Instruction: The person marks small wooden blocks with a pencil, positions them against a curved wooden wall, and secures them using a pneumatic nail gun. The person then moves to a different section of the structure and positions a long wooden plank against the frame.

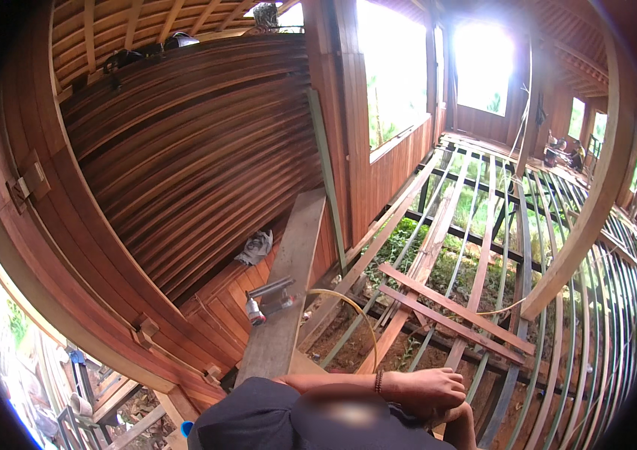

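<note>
My left hand [438, 386] lies across the front of my body at the lower edge, its fingers curled in. A beaded bracelet [378, 382] circles that wrist. Whatever the curled fingers may hold is hidden. Below it, my right hand [459, 417] shows only in part, close against the left one, and its fingers cannot be made out. Nearest to my arms is a wide grey-brown plank [269, 349], slanting away from me. On it rest a grey metal tool [272, 287] of unclear kind and a small white-and-red cylinder [255, 310].
Beyond a thin yellow hose [367, 322], an open floor frame of joists [449, 259] has gaps showing soil and plants. Loose boards [457, 319] cross it. A slatted wooden panel [198, 165] stands left, a wooden post [584, 232] right. People [558, 154] sit far off.
</note>
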`<state>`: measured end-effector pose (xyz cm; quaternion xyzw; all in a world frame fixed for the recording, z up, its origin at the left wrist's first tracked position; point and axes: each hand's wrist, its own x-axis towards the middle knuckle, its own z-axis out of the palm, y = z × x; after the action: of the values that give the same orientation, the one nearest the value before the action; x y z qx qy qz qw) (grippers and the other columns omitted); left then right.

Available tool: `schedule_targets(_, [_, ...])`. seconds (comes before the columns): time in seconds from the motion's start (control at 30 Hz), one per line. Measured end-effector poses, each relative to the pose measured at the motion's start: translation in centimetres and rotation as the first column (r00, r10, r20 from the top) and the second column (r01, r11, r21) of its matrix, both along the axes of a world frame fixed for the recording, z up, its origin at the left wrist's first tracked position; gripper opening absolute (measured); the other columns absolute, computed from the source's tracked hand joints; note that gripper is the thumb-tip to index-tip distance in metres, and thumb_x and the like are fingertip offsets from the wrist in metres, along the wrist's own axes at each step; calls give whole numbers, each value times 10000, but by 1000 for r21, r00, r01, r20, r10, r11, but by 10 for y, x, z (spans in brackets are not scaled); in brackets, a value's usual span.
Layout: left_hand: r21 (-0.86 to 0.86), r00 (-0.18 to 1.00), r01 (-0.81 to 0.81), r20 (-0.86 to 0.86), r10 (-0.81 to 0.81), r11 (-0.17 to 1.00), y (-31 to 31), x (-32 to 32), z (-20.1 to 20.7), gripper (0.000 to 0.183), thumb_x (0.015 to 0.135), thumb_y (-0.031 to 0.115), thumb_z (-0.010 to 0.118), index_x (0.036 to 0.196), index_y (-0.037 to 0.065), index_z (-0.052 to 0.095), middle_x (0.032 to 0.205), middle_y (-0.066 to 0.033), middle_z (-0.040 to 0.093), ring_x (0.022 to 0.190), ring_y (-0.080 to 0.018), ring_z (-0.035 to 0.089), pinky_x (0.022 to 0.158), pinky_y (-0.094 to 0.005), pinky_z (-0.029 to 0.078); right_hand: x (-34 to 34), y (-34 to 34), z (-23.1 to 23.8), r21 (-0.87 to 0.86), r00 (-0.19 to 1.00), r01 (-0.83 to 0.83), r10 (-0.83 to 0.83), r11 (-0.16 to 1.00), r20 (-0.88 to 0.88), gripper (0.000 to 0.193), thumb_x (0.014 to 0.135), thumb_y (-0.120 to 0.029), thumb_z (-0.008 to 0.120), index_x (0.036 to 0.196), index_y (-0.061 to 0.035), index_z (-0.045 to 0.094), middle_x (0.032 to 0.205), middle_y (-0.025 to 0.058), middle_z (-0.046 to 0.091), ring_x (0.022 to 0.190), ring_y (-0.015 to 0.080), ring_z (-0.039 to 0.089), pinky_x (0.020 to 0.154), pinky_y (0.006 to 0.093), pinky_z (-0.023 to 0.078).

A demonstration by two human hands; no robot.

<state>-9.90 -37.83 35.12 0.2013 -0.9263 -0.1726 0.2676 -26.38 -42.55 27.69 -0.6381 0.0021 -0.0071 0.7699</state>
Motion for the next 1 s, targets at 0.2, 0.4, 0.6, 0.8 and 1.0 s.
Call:
schedule_targets(0.2, [-268, 897, -252, -425, 121, 930, 24, 75, 145, 221, 799, 139, 726, 981, 84, 615, 918, -94, 608, 849, -277, 630, 786, -400, 514, -9, 1, 8, 228, 1000, -26, 29, 973, -12, 1007, 785, -325, 867, 1546, 16, 301, 1539, 255, 397, 1455, 371, 355, 1169, 541, 321])
schedule_targets(0.4, [-674, 683, -442, -681, -266, 591, 115, 98, 230, 208, 819, 143, 762, 1008, 112, 680, 907, -28, 650, 791, -204, 645, 769, -399, 545, -1, -1, 5, 260, 987, 111, -76, 959, -139, 960, 774, -390, 860, 1520, -12, 388, 1488, 233, 477, 1373, 388, 471, 1132, 542, 374])
schedule_targets(0.6, [-853, 870, -324, -438, -225, 410, 126, 108, 252, 350, 847, 269, 770, 1178, 240, 661, 997, -17, 629, 918, -171, 631, 822, -376, 560, 13, -10, 3, 241, 988, 81, -46, 967, -149, 869, 814, -293, 836, 1515, -18, 402, 1476, 224, 493, 1343, 359, 506, 1077, 492, 445])
schedule_targets(0.8, [-892, 854, -267, -395, -339, 365, 101, 105, 253, 326, 815, 259, 793, 1116, 245, 667, 952, -5, 624, 881, -178, 639, 795, -382, 554, 24, -7, 14, 243, 978, 113, -65, 963, -199, 854, 819, -279, 828, 1514, -18, 405, 1466, 219, 508, 1326, 344, 528, 1049, 460, 461])
schedule_targets(1.0, [-937, 901, -145, -257, -349, 317, 89, 110, 262, 341, 836, 262, 779, 1156, 266, 660, 982, -47, 631, 898, -192, 648, 831, -405, 562, 19, -14, 3, 229, 971, 155, -106, 961, -213, 845, 810, -285, 834, 1501, -20, 426, 1453, 210, 524, 1302, 345, 548, 1073, 468, 443])
